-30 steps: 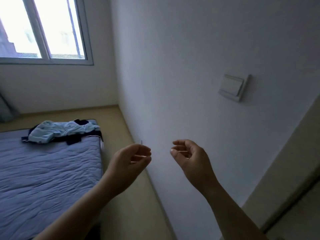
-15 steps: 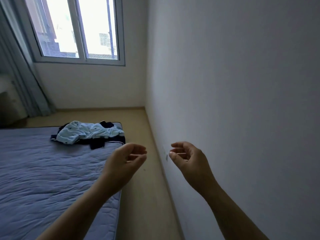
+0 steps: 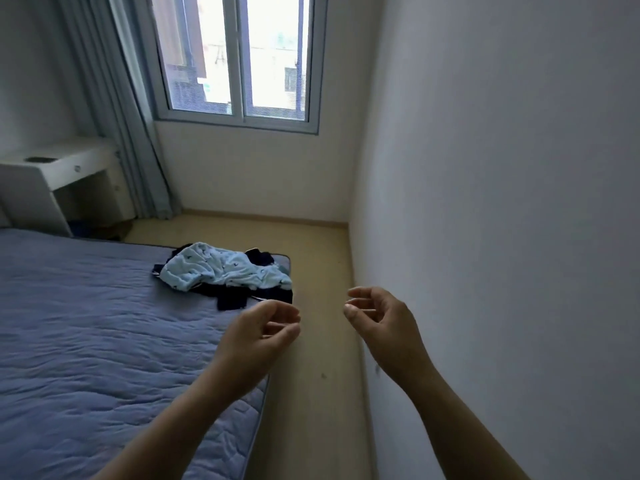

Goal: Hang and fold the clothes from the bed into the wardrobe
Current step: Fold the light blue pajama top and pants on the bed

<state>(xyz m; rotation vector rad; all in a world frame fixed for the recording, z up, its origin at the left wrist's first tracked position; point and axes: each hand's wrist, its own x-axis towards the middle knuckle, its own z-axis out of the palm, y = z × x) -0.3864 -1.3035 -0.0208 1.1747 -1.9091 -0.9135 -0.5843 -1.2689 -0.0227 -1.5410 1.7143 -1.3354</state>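
Our left hand (image 3: 256, 337) and right hand (image 3: 381, 323) loosely curled, empty, clothes heap (image 3: 225, 270) beyond left fingertips (image 3: 294, 315), long axis crosswise

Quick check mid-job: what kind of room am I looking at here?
Most likely a small bedroom. A bed with a quilted blue cover fills the left side, a heap of clothes lies at its far corner, and a window with a curtain is in the end wall.

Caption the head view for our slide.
Empty left hand and right hand hover short of clothes pile on bed.
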